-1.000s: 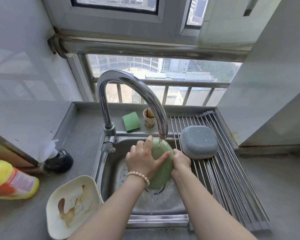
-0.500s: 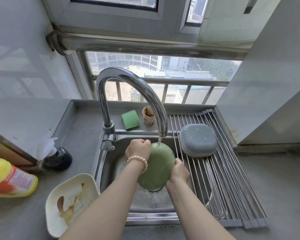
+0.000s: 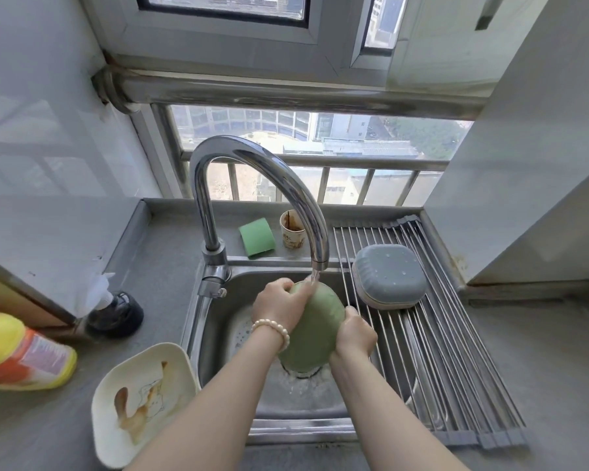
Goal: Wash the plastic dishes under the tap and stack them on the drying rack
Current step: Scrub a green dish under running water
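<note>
Both hands, left (image 3: 279, 305) and right (image 3: 354, 336), grasp a green dish (image 3: 315, 329) under the tap (image 3: 262, 185), over the steel sink (image 3: 218, 311) by the window (image 3: 320, 158).

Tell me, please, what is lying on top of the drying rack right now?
Only a grey-blue dish, upside down at the far end of the drying rack. Whatever is beneath it is hidden. The green dish is not yet there.
</note>
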A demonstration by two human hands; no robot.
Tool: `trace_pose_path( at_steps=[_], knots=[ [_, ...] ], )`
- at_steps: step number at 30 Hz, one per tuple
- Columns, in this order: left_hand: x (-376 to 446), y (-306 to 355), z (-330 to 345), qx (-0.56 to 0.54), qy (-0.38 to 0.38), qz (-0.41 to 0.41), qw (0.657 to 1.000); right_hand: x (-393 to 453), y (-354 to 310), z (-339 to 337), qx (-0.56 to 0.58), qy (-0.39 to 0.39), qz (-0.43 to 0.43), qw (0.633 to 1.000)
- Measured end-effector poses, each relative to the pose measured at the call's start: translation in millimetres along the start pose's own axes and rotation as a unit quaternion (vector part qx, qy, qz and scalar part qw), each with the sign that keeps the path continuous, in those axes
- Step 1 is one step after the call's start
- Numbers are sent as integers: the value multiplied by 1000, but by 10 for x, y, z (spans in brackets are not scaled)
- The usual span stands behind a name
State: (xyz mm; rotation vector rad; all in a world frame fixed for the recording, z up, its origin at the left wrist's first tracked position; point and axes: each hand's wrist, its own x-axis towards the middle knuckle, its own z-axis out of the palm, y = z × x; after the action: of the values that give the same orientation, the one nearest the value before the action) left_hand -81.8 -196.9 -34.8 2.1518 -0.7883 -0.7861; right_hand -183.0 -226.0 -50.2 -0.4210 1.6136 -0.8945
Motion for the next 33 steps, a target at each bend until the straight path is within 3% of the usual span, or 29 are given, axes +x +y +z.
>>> trace_pose_path(
  at_steps=[3,6,9,11,13,17,20,22,25,27,31,33],
  knots=[
    [-2,-39,-73,-30,36,46,998,11,25,28,63,-11,69,996],
    [-7,-104,-57,-94,85,36,991,62,23,6,79,-36,104,991],
    [12,-187,3,-223,86,-25,971,137,25,-4,83,-64,119,987],
    [26,-240,37,-334,82,-102,933,153,38,-6,81,-72,134,985],
    [14,-265,61,-372,91,-143,913,167,47,-6,74,-67,150,984],
    [-87,-150,20,-271,154,-85,946,130,102,28,56,-50,123,990],
    [-166,-37,-44,-205,171,-55,962,154,163,51,-95,9,-72,993],
    [-196,23,-89,-179,173,-37,968,159,145,22,-160,7,-196,967],
    [-189,104,-164,-158,179,-22,971,168,84,-26,-199,-17,-303,932],
    [-150,142,-196,-139,176,1,975,193,57,-29,-194,-37,-317,928],
    [-117,96,-189,-37,138,70,987,188,-38,17,-108,-100,-213,966],
    [-114,65,-176,-1,129,78,989,131,-77,8,-220,-150,-278,923]
  ],
)
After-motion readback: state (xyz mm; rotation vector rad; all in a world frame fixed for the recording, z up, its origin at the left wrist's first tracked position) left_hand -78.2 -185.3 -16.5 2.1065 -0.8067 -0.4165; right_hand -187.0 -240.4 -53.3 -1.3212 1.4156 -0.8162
